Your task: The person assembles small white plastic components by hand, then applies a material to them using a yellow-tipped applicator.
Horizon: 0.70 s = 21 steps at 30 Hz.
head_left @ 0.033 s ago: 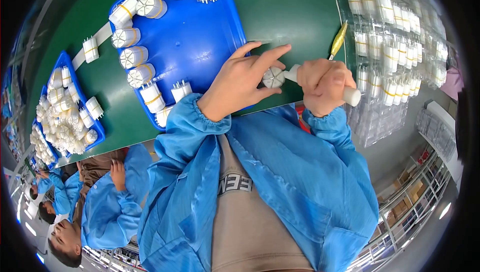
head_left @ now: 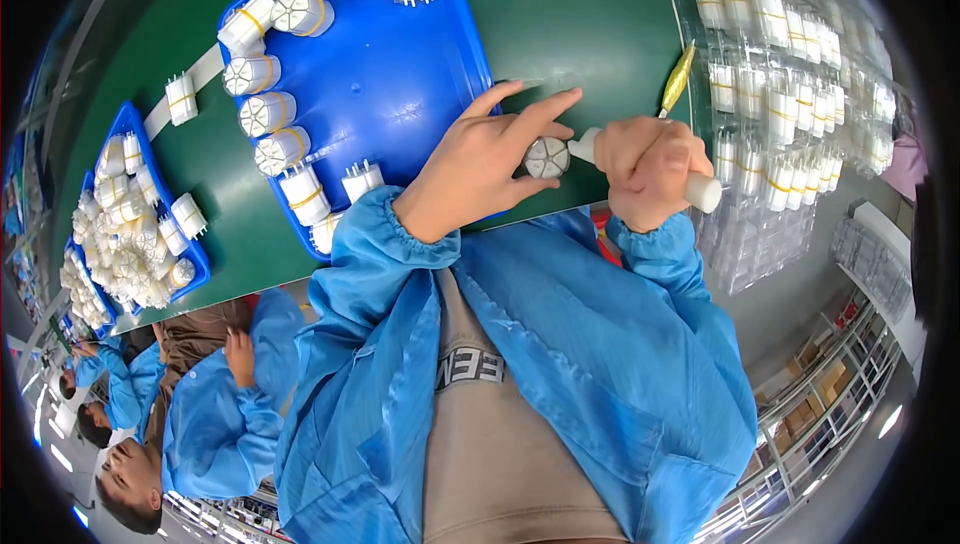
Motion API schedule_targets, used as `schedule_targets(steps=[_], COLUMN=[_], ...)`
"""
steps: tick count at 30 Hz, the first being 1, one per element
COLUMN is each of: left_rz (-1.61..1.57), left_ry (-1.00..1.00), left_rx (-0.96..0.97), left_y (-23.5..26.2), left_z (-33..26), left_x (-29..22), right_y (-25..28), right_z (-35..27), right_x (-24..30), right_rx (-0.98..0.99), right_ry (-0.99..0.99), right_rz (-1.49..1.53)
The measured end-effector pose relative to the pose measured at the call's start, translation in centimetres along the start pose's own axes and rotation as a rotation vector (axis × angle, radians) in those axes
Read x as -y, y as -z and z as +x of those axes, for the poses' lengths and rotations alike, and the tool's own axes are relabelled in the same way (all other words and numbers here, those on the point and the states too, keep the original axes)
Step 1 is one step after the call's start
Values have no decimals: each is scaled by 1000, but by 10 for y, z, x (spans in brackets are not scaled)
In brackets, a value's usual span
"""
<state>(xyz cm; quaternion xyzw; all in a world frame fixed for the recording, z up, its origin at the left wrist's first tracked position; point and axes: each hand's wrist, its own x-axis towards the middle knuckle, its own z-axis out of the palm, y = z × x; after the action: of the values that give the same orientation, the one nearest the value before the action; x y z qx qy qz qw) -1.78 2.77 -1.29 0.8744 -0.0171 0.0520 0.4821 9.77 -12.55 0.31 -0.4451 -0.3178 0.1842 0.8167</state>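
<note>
My left hand (head_left: 472, 166) is pinched around a short round bundle of white wedge-shaped pieces (head_left: 547, 157). Its thumb is on the near side and its fingertips are on the far side. The bundle's end shows lines radiating from the centre. In my right hand (head_left: 652, 170), fingers wrapped, is a white cylindrical tool (head_left: 704, 193), its ends showing on both sides of the fist. Its narrow tip points at the bundle's right side; I cannot tell whether they touch. Both hands are over the near part of the green table (head_left: 570, 19).
A blue tray (head_left: 370, 74) at left holds several white bundles with yellow bands. Another blue tray (head_left: 200, 269) farther left is heaped with bundles. A yellow pointed tool (head_left: 679, 79) lies beside clear plastic trays (head_left: 720, 114) of bundles. A co-worker in blue (head_left: 225, 414) sits at left.
</note>
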Motion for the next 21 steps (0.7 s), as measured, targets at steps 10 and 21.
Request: schedule_targets(steps=[10, 21], left_rz=[24, 86], left_ry=[-45, -65], left_rx=[27, -85], left_y=[5, -1], left_z=[0, 2], left_x=[1, -7], right_y=[-3, -4], right_z=[15, 16], right_x=[-1, 0], right_rx=[257, 342], right_ry=[96, 80], right_rz=[-302, -486])
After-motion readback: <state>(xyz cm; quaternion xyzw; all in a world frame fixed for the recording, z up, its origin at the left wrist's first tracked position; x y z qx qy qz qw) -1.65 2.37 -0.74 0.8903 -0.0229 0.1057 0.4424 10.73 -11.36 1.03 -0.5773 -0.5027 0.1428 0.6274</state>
